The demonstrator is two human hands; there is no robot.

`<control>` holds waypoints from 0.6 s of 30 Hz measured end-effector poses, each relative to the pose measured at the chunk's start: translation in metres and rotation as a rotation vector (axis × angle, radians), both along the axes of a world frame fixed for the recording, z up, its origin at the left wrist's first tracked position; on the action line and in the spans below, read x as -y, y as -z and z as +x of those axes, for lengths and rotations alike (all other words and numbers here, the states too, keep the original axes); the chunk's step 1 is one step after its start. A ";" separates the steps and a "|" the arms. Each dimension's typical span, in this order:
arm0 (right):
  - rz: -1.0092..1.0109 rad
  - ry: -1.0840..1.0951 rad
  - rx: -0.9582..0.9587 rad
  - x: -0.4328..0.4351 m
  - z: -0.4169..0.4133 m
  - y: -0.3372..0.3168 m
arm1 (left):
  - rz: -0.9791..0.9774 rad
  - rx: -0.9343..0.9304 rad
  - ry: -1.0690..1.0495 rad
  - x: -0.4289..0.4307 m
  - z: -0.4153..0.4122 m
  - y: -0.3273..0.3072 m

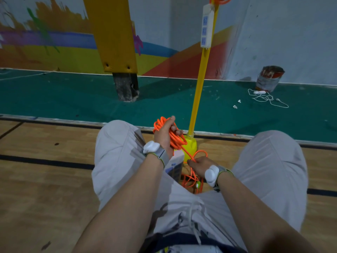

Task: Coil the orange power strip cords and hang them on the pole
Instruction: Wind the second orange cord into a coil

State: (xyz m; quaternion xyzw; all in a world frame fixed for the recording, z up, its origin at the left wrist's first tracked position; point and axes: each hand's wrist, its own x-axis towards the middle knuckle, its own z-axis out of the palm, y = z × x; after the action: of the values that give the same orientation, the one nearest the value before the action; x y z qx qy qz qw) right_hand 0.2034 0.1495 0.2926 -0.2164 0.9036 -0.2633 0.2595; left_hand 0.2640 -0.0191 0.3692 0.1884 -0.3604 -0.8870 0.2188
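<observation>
Several bright orange cord loops (pixel 177 140) bunch in the left grip (pixel 164 134), while the right grip (pixel 200 165) pinches a trailing strand (pixel 188 155).

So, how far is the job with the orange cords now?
Done: one power strip already hangs on the yellow pole. In hand: the left hand holds a coil; the right hand pinches the loose cord. Left: wind the rest on the floor, then hang it.

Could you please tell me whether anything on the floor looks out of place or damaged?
By the far wall a paint can leans tilted, and a white power strip lies beside it with its cord sprawled loose on the green floor. White scraps lie nearby, and the dark foot of the padded column looks chipped.
</observation>
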 end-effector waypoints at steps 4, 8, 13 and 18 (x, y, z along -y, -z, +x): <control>0.034 -0.022 -0.066 0.000 0.001 -0.006 | -0.025 0.023 -0.073 0.003 -0.001 0.000; 0.017 -0.077 -0.171 -0.003 0.004 -0.010 | -0.145 0.095 -0.131 -0.002 0.001 0.001; 0.049 -0.148 -0.328 -0.001 0.010 -0.022 | -0.294 0.111 -0.148 -0.013 0.006 -0.003; 0.013 -0.209 -0.458 -0.002 0.017 -0.032 | -0.374 0.163 -0.148 -0.018 0.009 -0.001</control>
State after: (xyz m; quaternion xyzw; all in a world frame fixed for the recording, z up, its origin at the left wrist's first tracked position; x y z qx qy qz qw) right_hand 0.2203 0.1519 0.3245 -0.3611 0.9132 -0.1733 0.0752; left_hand 0.2728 -0.0010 0.3697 0.2414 -0.5203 -0.7682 0.2844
